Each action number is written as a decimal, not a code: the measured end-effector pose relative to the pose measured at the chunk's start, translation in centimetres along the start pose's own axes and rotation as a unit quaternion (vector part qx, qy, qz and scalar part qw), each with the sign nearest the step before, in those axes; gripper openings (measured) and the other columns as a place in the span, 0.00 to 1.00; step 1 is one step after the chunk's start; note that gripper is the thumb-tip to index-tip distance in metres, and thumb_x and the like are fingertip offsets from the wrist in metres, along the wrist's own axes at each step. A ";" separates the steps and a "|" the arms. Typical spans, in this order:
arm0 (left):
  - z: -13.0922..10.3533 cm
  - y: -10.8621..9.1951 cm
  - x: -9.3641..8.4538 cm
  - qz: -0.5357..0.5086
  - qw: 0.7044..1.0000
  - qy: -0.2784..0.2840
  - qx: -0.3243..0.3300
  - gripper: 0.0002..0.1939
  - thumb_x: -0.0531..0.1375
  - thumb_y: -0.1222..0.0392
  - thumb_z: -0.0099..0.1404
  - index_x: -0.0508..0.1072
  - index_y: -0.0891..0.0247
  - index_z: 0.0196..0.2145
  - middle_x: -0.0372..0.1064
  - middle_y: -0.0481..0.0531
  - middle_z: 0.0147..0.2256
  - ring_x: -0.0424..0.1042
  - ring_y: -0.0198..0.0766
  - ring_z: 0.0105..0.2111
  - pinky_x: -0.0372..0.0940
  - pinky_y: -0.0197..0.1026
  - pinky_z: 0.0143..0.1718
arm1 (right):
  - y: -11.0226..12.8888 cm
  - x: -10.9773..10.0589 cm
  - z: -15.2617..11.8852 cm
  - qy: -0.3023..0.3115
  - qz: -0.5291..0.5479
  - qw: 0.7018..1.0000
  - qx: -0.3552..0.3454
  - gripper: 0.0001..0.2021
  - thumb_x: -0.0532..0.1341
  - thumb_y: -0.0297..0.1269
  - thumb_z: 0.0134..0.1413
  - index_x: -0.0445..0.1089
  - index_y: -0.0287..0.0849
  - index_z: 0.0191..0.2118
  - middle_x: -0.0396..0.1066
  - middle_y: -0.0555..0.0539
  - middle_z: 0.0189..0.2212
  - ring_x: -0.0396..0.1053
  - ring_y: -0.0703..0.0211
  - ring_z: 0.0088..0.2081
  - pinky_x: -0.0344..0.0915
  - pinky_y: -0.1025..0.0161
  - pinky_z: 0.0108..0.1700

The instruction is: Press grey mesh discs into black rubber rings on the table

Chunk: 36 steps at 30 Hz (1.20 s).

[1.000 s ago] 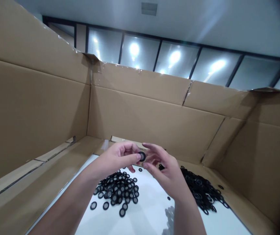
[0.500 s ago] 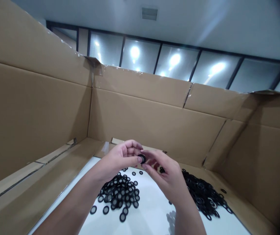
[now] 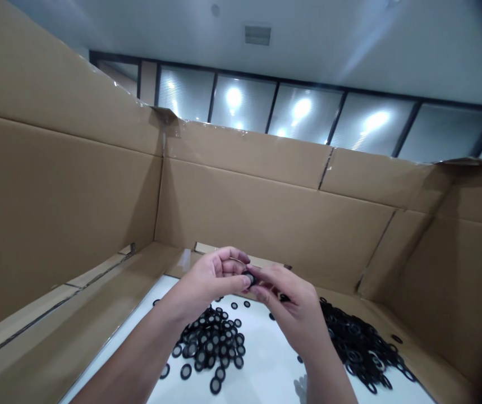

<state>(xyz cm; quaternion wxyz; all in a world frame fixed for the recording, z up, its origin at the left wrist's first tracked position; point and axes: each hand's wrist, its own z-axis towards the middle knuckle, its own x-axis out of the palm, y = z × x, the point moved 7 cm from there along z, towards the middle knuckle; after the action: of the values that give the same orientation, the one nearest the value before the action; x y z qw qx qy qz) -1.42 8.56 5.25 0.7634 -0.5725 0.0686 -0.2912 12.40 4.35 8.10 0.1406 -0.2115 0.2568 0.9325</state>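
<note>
Two piles sit inside your big cardboard box (image 3: 244, 210), both on the white board (image 3: 264, 350): grey-centred discs (image 3: 213, 342) left, black rings (image 3: 354, 336) right. You've got one small black disc (image 3: 250, 276) above the board, left hand (image 3: 215, 275) pinching it, thumb on its near edge. Your right hand's (image 3: 291, 289) thumb and index tips are right beside it, can't tell if they're clamped on it.

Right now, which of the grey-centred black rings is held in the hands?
The ring held between the left hand and the right hand; the other visible grey-centred rings lie on the white board.
</note>
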 end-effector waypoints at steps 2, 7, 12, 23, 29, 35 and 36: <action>-0.1 -0.3 0.1 0.012 1.000 0.001 0.005 0.18 0.70 0.62 0.59 0.70 0.66 0.44 0.74 0.52 0.35 0.74 0.34 0.33 0.66 0.37 0.36 | -0.3 0.2 -0.1 0.006 0.014 1.000 0.025 0.10 0.62 0.35 0.64 0.74 0.48 0.50 0.75 0.49 0.36 0.70 0.62 0.32 0.67 0.65 0.32; -0.4 -0.9 0.7 0.065 0.998 0.004 0.012 0.16 0.71 0.61 0.57 0.72 0.66 0.40 0.71 0.48 0.32 0.71 0.33 0.32 0.66 0.36 0.35 | -0.5 0.5 -0.2 -0.024 -0.033 0.998 0.058 0.13 0.53 0.39 0.69 0.66 0.43 0.32 0.65 0.53 0.22 0.61 0.65 0.22 0.58 0.67 0.25; -0.6 -0.6 1.4 0.135 0.990 0.022 0.036 0.14 0.63 0.49 0.66 0.72 0.64 0.37 0.69 0.48 0.29 0.69 0.33 0.28 0.66 0.35 0.28 | -0.3 0.6 -0.4 -0.113 -0.070 0.991 0.031 0.18 0.51 0.38 0.70 0.58 0.44 0.25 0.58 0.55 0.18 0.56 0.66 0.19 0.53 0.67 0.23; -0.7 -0.9 2.3 0.173 0.979 0.073 0.084 0.18 0.55 0.49 0.73 0.66 0.63 0.30 0.56 0.43 0.24 0.55 0.29 0.23 0.52 0.33 0.24 | -1.1 1.7 -0.7 -0.142 -0.009 0.988 0.063 0.19 0.51 0.42 0.70 0.54 0.45 0.24 0.55 0.56 0.18 0.54 0.66 0.20 0.52 0.67 0.23; -1.0 -1.3 2.6 0.188 0.974 0.064 0.105 0.16 0.55 0.51 0.73 0.69 0.64 0.30 0.61 0.45 0.25 0.58 0.30 0.25 0.55 0.34 0.26 | -1.2 1.3 -0.5 -0.105 0.020 0.991 0.078 0.19 0.50 0.42 0.70 0.56 0.44 0.25 0.55 0.55 0.19 0.56 0.65 0.21 0.53 0.67 0.25; -0.6 -1.0 2.5 0.188 0.975 0.034 0.112 0.16 0.55 0.51 0.73 0.69 0.64 0.31 0.63 0.45 0.25 0.58 0.29 0.23 0.55 0.33 0.25 | -2.3 1.6 -0.5 -0.109 0.099 0.981 0.124 0.21 0.49 0.47 0.71 0.56 0.45 0.26 0.56 0.55 0.18 0.57 0.65 0.21 0.55 0.67 0.23; -0.5 -0.9 2.5 0.183 0.976 0.023 0.117 0.17 0.55 0.50 0.73 0.69 0.64 0.31 0.63 0.45 0.24 0.58 0.29 0.23 0.55 0.33 0.24 | -2.4 1.7 -0.5 -0.114 0.113 0.979 0.129 0.21 0.48 0.48 0.71 0.56 0.45 0.27 0.57 0.55 0.18 0.57 0.65 0.21 0.56 0.67 0.24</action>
<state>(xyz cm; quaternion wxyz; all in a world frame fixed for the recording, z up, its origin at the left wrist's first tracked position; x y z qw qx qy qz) 0.09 6.71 6.50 0.8639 -0.4497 0.1554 -0.1654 11.96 6.31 5.93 0.0887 -0.0535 0.3795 0.9194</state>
